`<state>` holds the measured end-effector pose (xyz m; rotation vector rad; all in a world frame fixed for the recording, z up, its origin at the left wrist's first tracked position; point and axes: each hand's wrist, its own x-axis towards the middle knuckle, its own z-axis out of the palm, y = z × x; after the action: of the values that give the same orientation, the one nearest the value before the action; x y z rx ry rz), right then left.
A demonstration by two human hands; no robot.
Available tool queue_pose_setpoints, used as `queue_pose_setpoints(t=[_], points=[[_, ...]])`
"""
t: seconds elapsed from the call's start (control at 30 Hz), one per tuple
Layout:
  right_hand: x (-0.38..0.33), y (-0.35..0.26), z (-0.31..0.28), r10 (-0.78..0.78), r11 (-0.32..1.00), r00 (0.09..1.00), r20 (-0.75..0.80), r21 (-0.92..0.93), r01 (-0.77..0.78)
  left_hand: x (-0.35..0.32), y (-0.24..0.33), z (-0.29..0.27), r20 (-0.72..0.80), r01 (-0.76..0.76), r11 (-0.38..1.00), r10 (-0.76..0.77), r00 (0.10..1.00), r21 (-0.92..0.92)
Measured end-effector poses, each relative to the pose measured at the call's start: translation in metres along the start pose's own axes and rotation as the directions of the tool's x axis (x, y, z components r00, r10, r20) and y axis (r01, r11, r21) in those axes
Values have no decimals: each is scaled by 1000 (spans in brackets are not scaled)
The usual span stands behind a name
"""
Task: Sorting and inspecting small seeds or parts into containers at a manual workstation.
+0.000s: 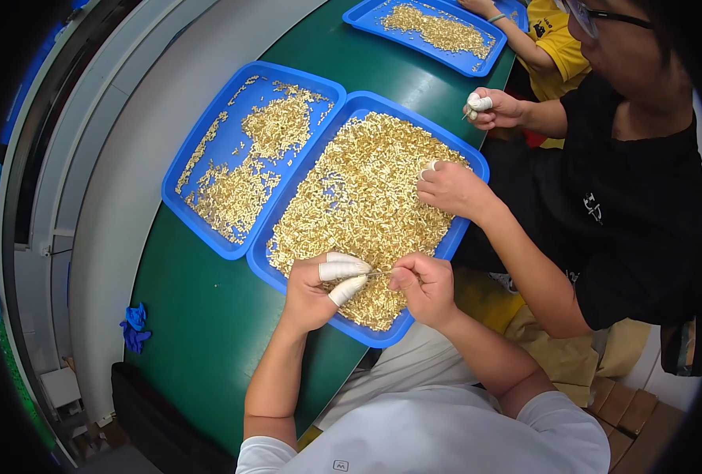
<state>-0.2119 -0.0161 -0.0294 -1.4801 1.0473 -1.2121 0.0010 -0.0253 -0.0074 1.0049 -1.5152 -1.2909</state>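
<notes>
My left hand point(311, 291), with white finger cots on its thumb and a finger, is closed in a pinch over the near part of a blue tray point(261, 267). Whatever sits between those fingertips is too small to make out. Close beside it, my right hand point(428, 291) pinches a thin metal rod point(379, 273) that reaches across to the left fingertips. Below both hands, the tray holds a thick layer of small gold-coloured metal pieces point(367, 182).
A second blue tray point(174, 178) with fewer gold pieces adjoins on the left. Across the tray, a person in black has one hand point(455, 189) at the pieces. Another blue tray point(489, 57) stands farther back. Blue gloves point(135, 327) lie on the green table point(201, 316).
</notes>
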Motion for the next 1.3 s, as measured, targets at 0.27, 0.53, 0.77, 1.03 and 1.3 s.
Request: queue_pose_setpoints(t=[0.27,0.53,0.77,1.03,1.3], points=[[1,-2,2,-38,997,998,56,-68,42,2,9,5,93,-126,954,104,990,273],[-2,2,-1,115,986,993,-14,121,-113,7,20,2,186,-184,551,52,981,814],[-1,2,0,57,998,998,8,26,-58,1,-1,8,142,-127,652,30,989,747],[-2,4,-1,65,997,998,-9,40,-64,2,7,7,-42,103,919,-94,995,381],[-1,3,1,49,999,999,-12,19,-49,-1,0,4,-85,21,982,-38,996,-188]])
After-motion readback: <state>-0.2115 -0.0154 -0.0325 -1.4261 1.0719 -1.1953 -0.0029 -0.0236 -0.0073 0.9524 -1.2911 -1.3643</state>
